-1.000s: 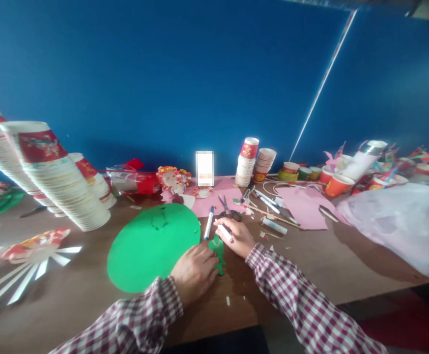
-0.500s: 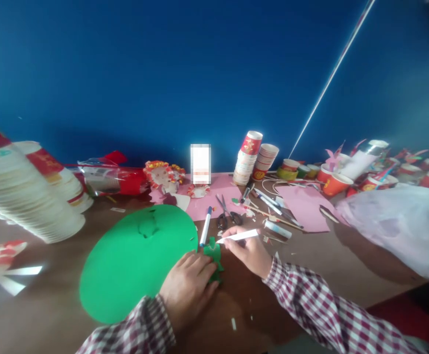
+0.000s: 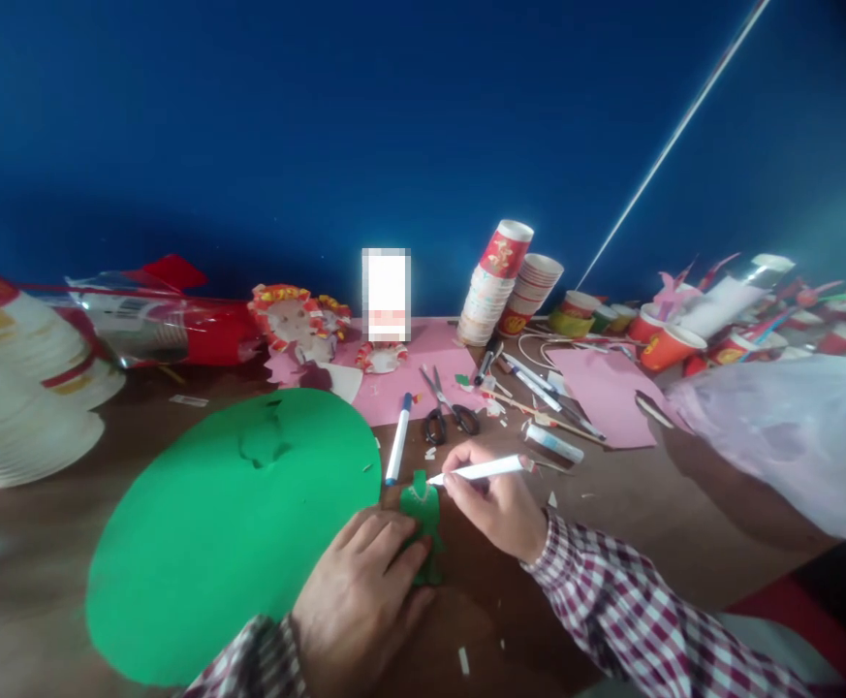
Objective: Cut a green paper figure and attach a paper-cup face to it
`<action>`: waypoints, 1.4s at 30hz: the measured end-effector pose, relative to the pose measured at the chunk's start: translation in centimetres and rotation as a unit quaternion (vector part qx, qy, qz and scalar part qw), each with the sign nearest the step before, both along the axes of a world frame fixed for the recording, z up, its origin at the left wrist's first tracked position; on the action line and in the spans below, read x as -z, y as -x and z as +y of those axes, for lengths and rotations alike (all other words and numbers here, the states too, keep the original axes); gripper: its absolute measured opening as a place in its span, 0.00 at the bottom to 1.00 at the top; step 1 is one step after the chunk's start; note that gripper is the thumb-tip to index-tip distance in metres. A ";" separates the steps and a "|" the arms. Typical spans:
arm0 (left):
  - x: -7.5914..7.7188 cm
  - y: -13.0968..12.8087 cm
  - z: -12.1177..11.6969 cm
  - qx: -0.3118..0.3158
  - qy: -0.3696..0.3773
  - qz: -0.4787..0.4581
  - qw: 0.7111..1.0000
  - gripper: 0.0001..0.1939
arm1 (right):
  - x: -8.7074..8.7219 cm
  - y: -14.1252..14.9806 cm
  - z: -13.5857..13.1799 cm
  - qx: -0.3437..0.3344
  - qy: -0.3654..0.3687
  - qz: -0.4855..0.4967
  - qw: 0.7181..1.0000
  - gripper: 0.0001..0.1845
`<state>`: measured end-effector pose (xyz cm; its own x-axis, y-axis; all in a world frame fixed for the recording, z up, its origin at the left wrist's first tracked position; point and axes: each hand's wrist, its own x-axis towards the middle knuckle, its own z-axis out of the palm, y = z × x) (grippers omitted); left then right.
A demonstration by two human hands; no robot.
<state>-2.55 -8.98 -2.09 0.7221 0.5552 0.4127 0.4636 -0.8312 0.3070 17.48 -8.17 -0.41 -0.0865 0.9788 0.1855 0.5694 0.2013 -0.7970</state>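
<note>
Here, left hand (image 3: 364,591) covers green cutout's (image 3: 421,504) lower edge

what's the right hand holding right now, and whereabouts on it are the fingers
The right hand holds a white marker, the fingers gripping it near its tip end, just behind the point.

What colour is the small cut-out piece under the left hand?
The small cut-out piece is green, seen best in the head view.
</note>
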 end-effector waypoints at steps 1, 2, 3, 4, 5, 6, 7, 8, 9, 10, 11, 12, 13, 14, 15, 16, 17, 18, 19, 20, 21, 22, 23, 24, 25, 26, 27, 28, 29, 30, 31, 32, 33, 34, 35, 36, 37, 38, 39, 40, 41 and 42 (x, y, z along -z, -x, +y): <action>0.0 0.0 0.0 -0.003 0.000 -0.001 1.000 0.12 | 0.0 0.0 0.0 -0.006 0.005 0.001 1.000 0.06; 0.0 0.0 0.0 -0.007 -0.001 -0.002 1.000 0.12 | 0.1 0.0 -0.1 -0.011 0.009 0.003 1.000 0.06; 0.0 0.0 -0.1 -0.009 -0.003 -0.003 1.000 0.12 | 0.1 0.0 -0.1 -0.014 0.014 0.006 1.000 0.06; 0.0 0.0 -0.1 -0.012 -0.006 -0.007 1.000 0.13 | 0.1 0.0 -0.1 -0.016 0.018 0.008 1.000 0.06; 0.0 0.0 -0.1 -0.014 -0.012 -0.011 1.000 0.13 | 0.1 0.0 -0.2 -0.016 0.022 0.009 1.000 0.06; 0.0 0.0 -0.1 -0.015 -0.017 -0.014 1.000 0.14 | 0.1 0.0 -0.2 -0.016 0.025 0.010 1.000 0.06; 0.0 0.0 -0.1 -0.015 -0.021 -0.017 1.000 0.13 | 0.1 0.0 -0.3 -0.016 0.027 0.012 0.999 0.06; 0.0 0.0 -0.1 -0.015 -0.025 -0.019 0.999 0.13 | 0.1 0.0 -0.4 -0.019 0.031 0.015 0.999 0.06; 0.0 0.0 -0.1 -0.014 -0.027 -0.018 0.999 0.12 | 0.1 0.1 -0.5 -0.022 0.036 0.019 0.999 0.06; 0.0 0.0 0.0 -0.014 -0.030 -0.018 0.999 0.12 | 0.1 0.1 -0.5 -0.025 0.042 0.022 0.999 0.06; 0.0 0.0 0.0 -0.013 -0.032 -0.017 0.999 0.11 | 0.1 0.2 -0.6 -0.026 0.048 0.024 0.998 0.06; 0.1 0.0 0.0 -0.013 -0.034 -0.016 0.999 0.11 | 0.1 0.2 -0.6 -0.027 0.055 0.025 0.998 0.06; 0.1 0.1 0.0 -0.013 -0.035 -0.015 0.999 0.12 | 0.0 0.2 -0.6 -0.027 0.061 0.026 0.997 0.05; 0.1 0.1 0.0 -0.013 -0.035 -0.011 0.999 0.12 | 0.0 0.2 -0.6 -0.027 0.065 0.029 0.997 0.05; 0.2 0.1 0.0 -0.014 -0.033 -0.007 0.999 0.13 | 0.0 0.2 -0.6 -0.029 0.065 0.032 0.997 0.05; 0.2 0.2 0.0 -0.015 -0.031 -0.002 0.999 0.14 | 0.0 0.2 -0.6 -0.031 0.064 0.035 0.997 0.05; 0.2 0.2 0.0 -0.016 -0.029 0.001 0.999 0.14 | 0.0 0.2 -0.5 -0.034 0.059 0.036 0.997 0.05; 0.2 0.2 0.0 -0.016 -0.027 0.004 1.000 0.14 | 0.0 0.2 -0.5 -0.036 0.053 0.035 0.997 0.05; 0.2 0.2 0.0 -0.015 -0.025 0.005 1.000 0.14 | 0.0 0.2 -0.5 -0.037 0.045 0.031 0.998 0.05; 0.2 0.2 0.0 -0.013 -0.024 0.005 1.000 0.14 | -0.1 0.2 -0.4 -0.038 0.037 0.025 0.998 0.05; 0.2 0.2 0.1 -0.012 -0.023 0.006 1.000 0.14 | -0.1 0.2 -0.4 -0.039 0.031 0.019 0.999 0.06; 0.2 0.2 0.1 -0.011 -0.023 0.006 1.000 0.14 | -0.1 0.2 -0.3 -0.040 0.027 0.012 0.999 0.06; 0.2 0.1 0.1 -0.010 -0.024 0.005 1.000 0.14 | -0.2 0.2 -0.3 -0.041 0.024 0.006 0.999 0.07; 0.2 0.1 0.1 -0.009 -0.026 0.005 1.000 0.14 | -0.2 0.2 -0.3 -0.042 0.021 0.000 0.999 0.07; 0.1 0.0 0.1 -0.008 -0.027 0.005 1.000 0.13 | -0.2 0.2 -0.3 -0.041 0.020 -0.005 0.999 0.07; 0.1 0.0 0.1 -0.008 -0.028 0.004 1.000 0.13 | -0.1 0.2 -0.3 -0.038 0.019 -0.008 0.999 0.08; 0.1 0.0 0.1 -0.007 -0.026 0.003 1.000 0.13 | -0.1 0.3 -0.3 -0.032 0.019 -0.007 0.999 0.08; 0.1 0.0 0.0 -0.008 -0.024 0.002 1.000 0.13 | 0.0 0.3 -0.3 -0.025 0.021 -0.002 0.999 0.08; 0.1 -0.1 0.0 -0.009 -0.021 0.000 1.000 0.13 | 0.1 0.3 -0.2 -0.017 0.024 0.009 1.000 0.08; 0.0 -0.1 0.0 -0.012 -0.019 -0.002 1.000 0.13 | 0.1 0.3 -0.2 -0.009 0.028 0.024 0.999 0.08; 0.1 -0.1 0.0 -0.015 -0.020 -0.005 1.000 0.13 | 0.2 0.3 -0.2 -0.001 0.032 0.041 0.999 0.08; 0.1 0.0 0.0 -0.018 -0.022 -0.007 1.000 0.13 | 0.2 0.2 -0.1 0.005 0.036 0.058 0.998 0.08; 0.1 0.0 0.0 -0.019 -0.026 -0.009 0.999 0.13 | 0.2 0.2 0.0 0.010 0.040 0.071 0.997 0.08; 0.1 0.0 0.0 -0.020 -0.030 -0.010 0.999 0.13 | 0.2 0.2 0.1 0.013 0.042 0.081 0.996 0.08; 0.1 0.0 -0.1 -0.019 -0.032 -0.011 0.999 0.12 | 0.1 0.2 0.2 0.016 0.041 0.088 0.995 0.08; 0.2 0.0 -0.1 -0.016 -0.033 -0.012 0.999 0.12 | 0.0 0.2 0.3 0.019 0.041 0.094 0.995 0.09; 0.2 0.1 -0.1 -0.012 -0.029 -0.009 0.999 0.12 | -0.2 0.2 0.4 0.021 0.040 0.100 0.994 0.09; 0.2 0.0 -0.1 -0.009 -0.023 -0.008 1.000 0.11 | -0.3 0.2 0.5 0.023 0.039 0.105 0.993 0.09; 0.2 0.0 -0.2 -0.006 -0.016 -0.007 1.000 0.10 | -0.4 0.3 0.5 0.025 0.040 0.110 0.993 0.09; 0.3 0.0 -0.2 -0.004 -0.011 -0.008 1.000 0.10 | -0.5 0.4 0.5 0.024 0.042 0.113 0.992 0.09; 0.4 -0.1 -0.2 -0.003 -0.009 -0.011 1.000 0.09 | -0.5 0.5 0.5 0.024 0.045 0.115 0.992 0.09; 0.5 -0.1 -0.2 -0.003 -0.009 -0.014 1.000 0.09 | -0.6 0.6 0.4 0.023 0.047 0.116 0.992 0.08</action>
